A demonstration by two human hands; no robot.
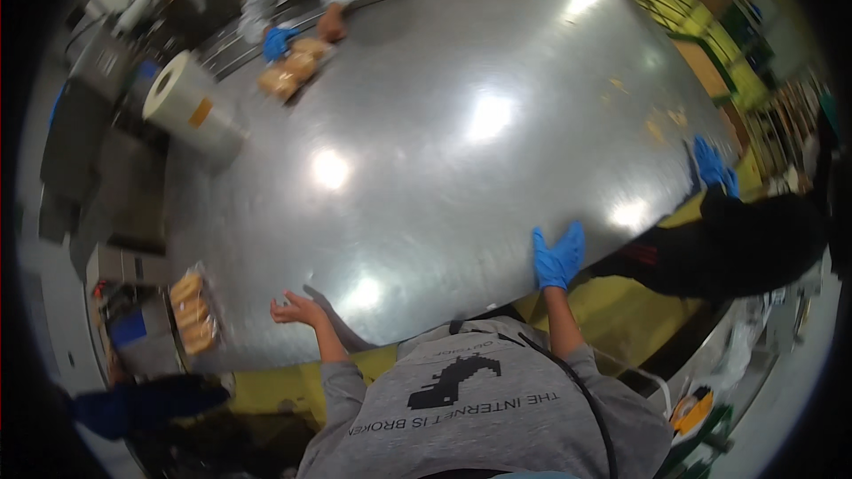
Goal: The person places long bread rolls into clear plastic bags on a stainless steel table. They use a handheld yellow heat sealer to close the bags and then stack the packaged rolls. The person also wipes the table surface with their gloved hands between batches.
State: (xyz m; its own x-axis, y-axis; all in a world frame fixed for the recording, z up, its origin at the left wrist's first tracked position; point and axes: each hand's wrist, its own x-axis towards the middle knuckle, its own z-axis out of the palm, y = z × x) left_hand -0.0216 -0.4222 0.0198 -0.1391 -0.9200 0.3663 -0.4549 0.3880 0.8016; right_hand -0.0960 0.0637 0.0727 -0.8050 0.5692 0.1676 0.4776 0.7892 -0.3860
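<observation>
My left hand (297, 309) is bare, held over the near left part of the metal table (426, 186). Its fingers are loosely bent and apart, with nothing in them. On my right hand (559, 255) is a blue glove; its fingers are spread at the near edge of the table, and it holds nothing. Nearest to my left hand is a clear bag of long bread rolls (193, 312), lying at the table's left edge.
Across the table, a person in white handles bagged bread (291, 71). A large roll of clear film (182, 102) stands at the left. To my right, another person's blue-gloved hand (713, 165) is at the table edge. Racks (785, 133) stand beyond.
</observation>
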